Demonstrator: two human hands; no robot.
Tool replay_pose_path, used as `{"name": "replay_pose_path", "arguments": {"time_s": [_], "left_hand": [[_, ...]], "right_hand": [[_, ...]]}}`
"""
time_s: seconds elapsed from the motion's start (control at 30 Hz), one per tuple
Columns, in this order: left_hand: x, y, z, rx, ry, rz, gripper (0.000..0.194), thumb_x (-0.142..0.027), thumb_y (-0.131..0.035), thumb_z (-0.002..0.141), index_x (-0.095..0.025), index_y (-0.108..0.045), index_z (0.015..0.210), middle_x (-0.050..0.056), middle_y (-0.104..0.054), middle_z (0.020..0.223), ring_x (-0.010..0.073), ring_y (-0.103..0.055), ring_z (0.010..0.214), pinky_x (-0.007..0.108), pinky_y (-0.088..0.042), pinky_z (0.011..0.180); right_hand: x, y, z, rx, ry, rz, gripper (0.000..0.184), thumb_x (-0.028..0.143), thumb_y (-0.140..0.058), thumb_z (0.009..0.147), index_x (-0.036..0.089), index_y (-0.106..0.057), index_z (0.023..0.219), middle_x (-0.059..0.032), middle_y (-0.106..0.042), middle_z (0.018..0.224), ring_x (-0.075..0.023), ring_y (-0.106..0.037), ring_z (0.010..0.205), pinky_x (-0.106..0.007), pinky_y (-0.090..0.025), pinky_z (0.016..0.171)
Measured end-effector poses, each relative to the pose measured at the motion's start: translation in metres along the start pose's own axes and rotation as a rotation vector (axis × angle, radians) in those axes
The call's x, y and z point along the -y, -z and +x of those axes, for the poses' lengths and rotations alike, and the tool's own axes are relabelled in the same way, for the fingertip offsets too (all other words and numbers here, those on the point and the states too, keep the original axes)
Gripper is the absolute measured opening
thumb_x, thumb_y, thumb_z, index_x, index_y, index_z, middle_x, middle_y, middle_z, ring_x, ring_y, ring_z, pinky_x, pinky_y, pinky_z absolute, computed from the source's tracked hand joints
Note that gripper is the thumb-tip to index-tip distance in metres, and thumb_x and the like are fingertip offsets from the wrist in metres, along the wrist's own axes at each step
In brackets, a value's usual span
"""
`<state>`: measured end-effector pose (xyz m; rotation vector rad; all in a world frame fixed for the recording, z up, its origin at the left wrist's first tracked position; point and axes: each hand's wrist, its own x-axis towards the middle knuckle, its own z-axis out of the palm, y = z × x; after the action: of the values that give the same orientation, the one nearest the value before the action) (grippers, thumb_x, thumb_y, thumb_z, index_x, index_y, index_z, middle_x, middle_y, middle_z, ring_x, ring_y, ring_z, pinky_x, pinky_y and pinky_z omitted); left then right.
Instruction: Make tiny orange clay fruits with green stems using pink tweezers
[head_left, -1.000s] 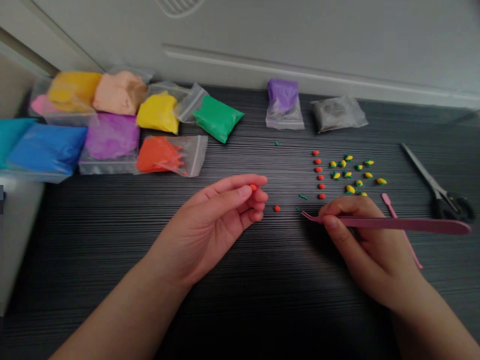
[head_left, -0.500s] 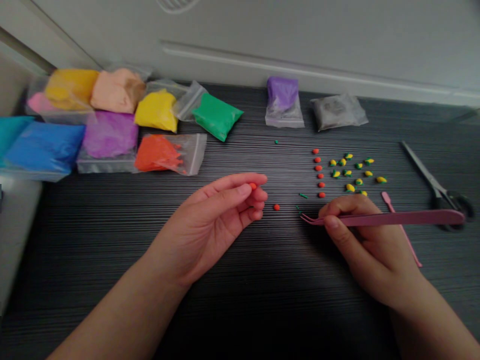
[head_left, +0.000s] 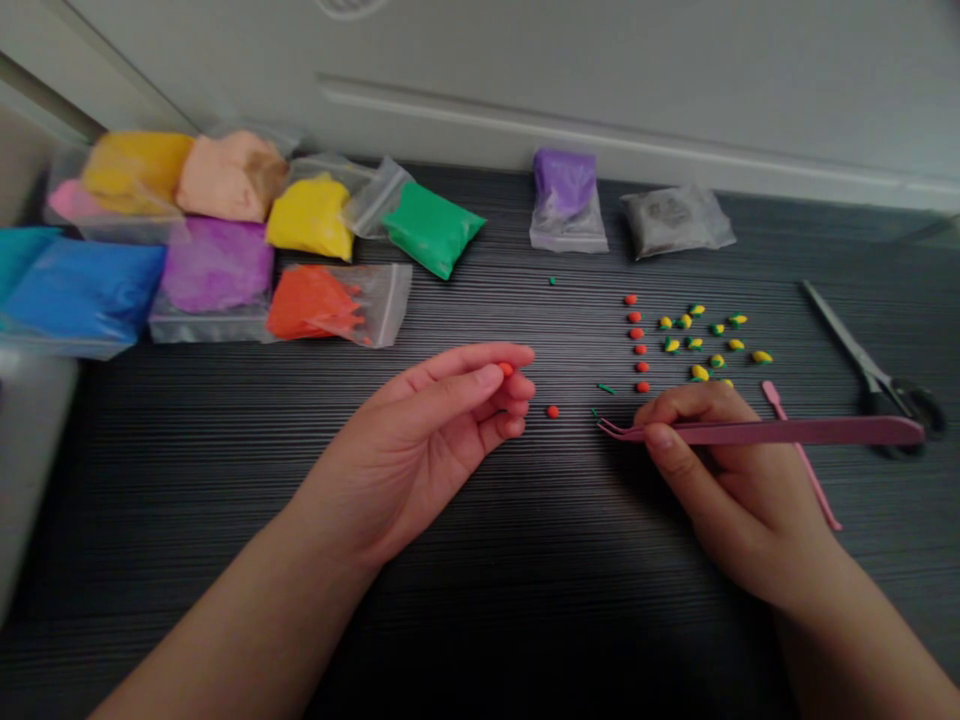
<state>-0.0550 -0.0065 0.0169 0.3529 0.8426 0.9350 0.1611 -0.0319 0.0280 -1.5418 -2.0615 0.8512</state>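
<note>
Between thumb and forefinger, my left hand [head_left: 435,425] pinches a small orange-red clay ball [head_left: 506,370]. My right hand [head_left: 720,470] grips pink bent-tip tweezers [head_left: 780,432], whose tips point left beside tiny green clay bits [head_left: 594,411]. Whether the tips hold anything is too small to tell. A thin green clay strip [head_left: 606,388] lies just above them. One loose orange-red clay ball [head_left: 553,411] rests between my hands. Beyond my right hand are a column of orange-red clay balls [head_left: 636,333] and several yellow clay pieces with green parts [head_left: 700,373].
Bags of coloured clay, among them orange [head_left: 311,302], green [head_left: 435,228] and blue [head_left: 90,290], cover the back left. Purple [head_left: 565,185] and grey [head_left: 677,220] bags lie farther right. A pink clay tool [head_left: 814,480] and scissors [head_left: 862,355] are at the right on the dark ribbed surface.
The tweezers and my right hand have shifted very slightly left and up in view. My left hand keeps its pinch on the clay ball. The whole view has drifted a little.
</note>
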Motion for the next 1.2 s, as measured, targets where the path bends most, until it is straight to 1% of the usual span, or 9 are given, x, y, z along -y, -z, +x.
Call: {"name": "replay_pose_path", "arguments": {"time_s": [0.27, 0.4, 0.6, 1.0, 1.2], "left_hand": [[-0.0008, -0.0013, -0.0014, -0.001, 0.01, 0.026, 0.016, -0.015, -0.055, 0.076, -0.016, -0.066, 0.087, 0.003, -0.064, 0.074, 0.0106, -0.06, 0.071, 0.021, -0.049, 0.068], [-0.0011, -0.002, -0.0011, -0.011, 0.004, 0.037, 0.015, -0.015, -0.055, 0.076, -0.016, -0.066, 0.086, 0.003, -0.064, 0.073, 0.0108, -0.06, 0.07, 0.022, -0.05, 0.067], [-0.0009, -0.002, -0.0009, -0.023, 0.006, 0.038, 0.016, -0.014, -0.055, 0.075, -0.017, -0.066, 0.086, 0.003, -0.065, 0.074, 0.0113, -0.06, 0.07, 0.022, -0.05, 0.067], [-0.0008, -0.0015, -0.0008, -0.017, 0.012, 0.024, 0.016, -0.014, -0.055, 0.075, -0.016, -0.066, 0.086, 0.003, -0.065, 0.073, 0.0112, -0.06, 0.07, 0.022, -0.049, 0.068], [0.0, -0.001, -0.001, -0.002, 0.008, 0.024, 0.015, -0.014, -0.055, 0.075, -0.016, -0.066, 0.086, 0.003, -0.065, 0.074, 0.0102, -0.06, 0.07, 0.021, -0.049, 0.068]], "right_hand": [[-0.0018, 0.0005, -0.0004, -0.007, 0.013, 0.039, 0.005, 0.022, -0.048, 0.083, 0.022, -0.049, 0.088, 0.0001, -0.054, 0.081, -0.0125, -0.051, 0.07, -0.026, -0.039, 0.06], [-0.0014, -0.0001, -0.0003, -0.021, 0.016, 0.05, 0.005, 0.022, -0.048, 0.083, 0.023, -0.049, 0.088, 0.0, -0.054, 0.083, -0.0129, -0.052, 0.073, -0.026, -0.039, 0.062], [-0.0015, 0.0, 0.0007, -0.007, 0.012, 0.023, 0.006, 0.023, -0.048, 0.083, 0.023, -0.049, 0.089, -0.0004, -0.055, 0.085, -0.0136, -0.053, 0.076, -0.027, -0.04, 0.065], [-0.0008, 0.0023, -0.0001, 0.021, 0.021, 0.066, 0.003, 0.022, -0.048, 0.083, 0.022, -0.049, 0.087, 0.0012, -0.054, 0.078, -0.0108, -0.051, 0.068, -0.024, -0.039, 0.059], [-0.003, 0.0061, 0.0001, 0.023, 0.012, 0.035, 0.003, 0.022, -0.051, 0.081, 0.022, -0.053, 0.084, 0.0004, -0.055, 0.082, -0.0116, -0.053, 0.074, -0.023, -0.041, 0.064]]}}
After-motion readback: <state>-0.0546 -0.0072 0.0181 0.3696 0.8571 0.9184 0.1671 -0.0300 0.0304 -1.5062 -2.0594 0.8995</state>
